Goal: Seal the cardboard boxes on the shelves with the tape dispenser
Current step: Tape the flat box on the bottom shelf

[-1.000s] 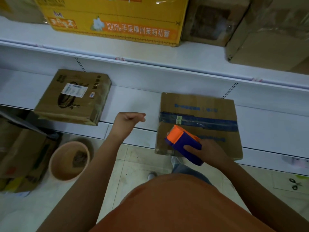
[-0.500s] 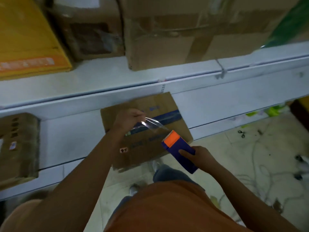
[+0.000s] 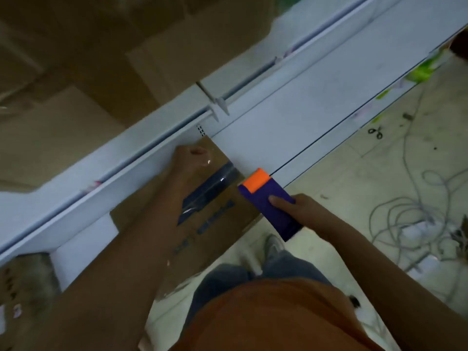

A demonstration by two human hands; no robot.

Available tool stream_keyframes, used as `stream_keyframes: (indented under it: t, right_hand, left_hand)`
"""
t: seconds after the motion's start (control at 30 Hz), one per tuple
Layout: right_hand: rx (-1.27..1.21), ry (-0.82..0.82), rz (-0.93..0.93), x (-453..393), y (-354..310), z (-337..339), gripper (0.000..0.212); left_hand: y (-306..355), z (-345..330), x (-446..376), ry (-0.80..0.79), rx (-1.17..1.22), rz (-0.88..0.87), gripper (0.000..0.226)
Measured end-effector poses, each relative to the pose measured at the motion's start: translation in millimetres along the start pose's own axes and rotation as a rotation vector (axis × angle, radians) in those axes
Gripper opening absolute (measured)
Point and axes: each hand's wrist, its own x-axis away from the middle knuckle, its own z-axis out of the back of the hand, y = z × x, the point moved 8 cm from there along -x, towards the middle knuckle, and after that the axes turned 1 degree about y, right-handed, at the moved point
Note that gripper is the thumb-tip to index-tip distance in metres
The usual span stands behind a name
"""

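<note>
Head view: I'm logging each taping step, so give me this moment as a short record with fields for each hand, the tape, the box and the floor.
left hand: curled, pressing the clear tape end onto the box
right hand: grips the purple and orange tape dispenser at the box's right edge
tape: stretched between the two hands, over a dark blue strip
box: flat cardboard, on the white shelf
floor: scissors, loose white cables

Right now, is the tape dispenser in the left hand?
No, the purple and orange tape dispenser is held by the right hand, while the left hand presses the clear tape onto the cardboard box.
</note>
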Motion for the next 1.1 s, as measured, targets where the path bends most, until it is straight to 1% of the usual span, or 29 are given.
stream_keyframes:
  t: [0.13,0.2,0.27,0.33,0.4,0.47,0.5,0.53,0.57,0.63,0.73,0.8,0.83,0.87,0.9,0.93,0.97,1.0,1.07,1.1]
  right_hand:
    - [-0.043,-0.009,0.033,-28,-14,3,0.052]
    - [-0.039,-0.025,0.024,-38,-9,-3,0.056]
    - [-0.043,-0.013,0.004,-45,-4,-8,0.06]
    - [-0.094,0.007,-0.004,-50,-4,-11,0.06]
    - [-0.146,0.022,-0.002,-55,-9,-11,0.056]
    - [-0.149,0.036,0.004,-58,-15,-8,0.053]
    - [-0.133,0.043,0.005,-60,-16,-7,0.053]
    - [-0.118,0.052,0.007,-62,-16,-5,0.053]
    - [-0.107,0.055,0.008,-64,-15,-4,0.055]
    - [-0.086,0.05,0.008,-66,-12,-4,0.058]
    - [-0.046,0.044,0.009,-68,-10,-5,0.062]
    - [-0.014,0.036,0.008,-64,-7,-6,0.061]
    - [0.008,0.035,0.013,-61,-4,-6,0.06]
    - [0.048,0.038,0.029,-57,0,-6,0.057]
    - [0.104,0.045,0.049,-52,3,-6,0.054]
    - [0.154,0.055,0.067,-45,7,-5,0.053]
    - [0.173,0.067,0.074,-39,14,-4,0.052]
    - [0.143,0.073,0.071,-33,22,-3,0.051]
    - [-0.009,0.076,0.047,-22,40,-1,0.053]
    - [-0.065,0.077,0.033,-16,49,0,0.056]
  left_hand:
    - [4,-9,-30,0.043,-0.127,-0.051,0.017]
    - [5,-16,-41,0.034,-0.128,-0.071,0.019]
    - [12,-24,-48,0.046,-0.14,-0.135,0.021]
    - [17,-27,-55,0.062,-0.152,-0.183,0.017]
    - [18,-27,-68,0.071,-0.14,-0.191,0.012]
    - [14,-22,-83,0.097,-0.091,-0.138,0.012]
    - [11,-21,-88,0.068,-0.072,-0.082,0.012]
    - [10,-24,-89,0.002,-0.089,-0.038,0.015]
    - [8,-30,-90,-0.076,-0.139,-0.017,0.026]
    - [-3,-39,-102,-0.18,-0.208,0.035,0.047]
    - [-7,-44,-101,-0.265,-0.36,0.103,0.065]
    - [-6,-51,-100,-0.332,-0.346,0.127,0.061]
    - [-3,-52,-98,-0.359,-0.339,0.12,0.052]
    - [0,-53,-93,-0.377,-0.328,0.117,0.036]
    - [2,-55,-86,-0.403,-0.273,0.135,0.02]
    - [2,-61,-80,-0.45,-0.193,0.171,0.011]
    - [2,-68,-72,-0.499,-0.107,0.212,0.011]
    - [3,-75,-60,-0.538,-0.054,0.252,0.017]
    - [-4,-90,-44,-0.6,-0.04,0.311,0.031]
    - [-6,-99,-37,-0.62,-0.051,0.324,0.035]
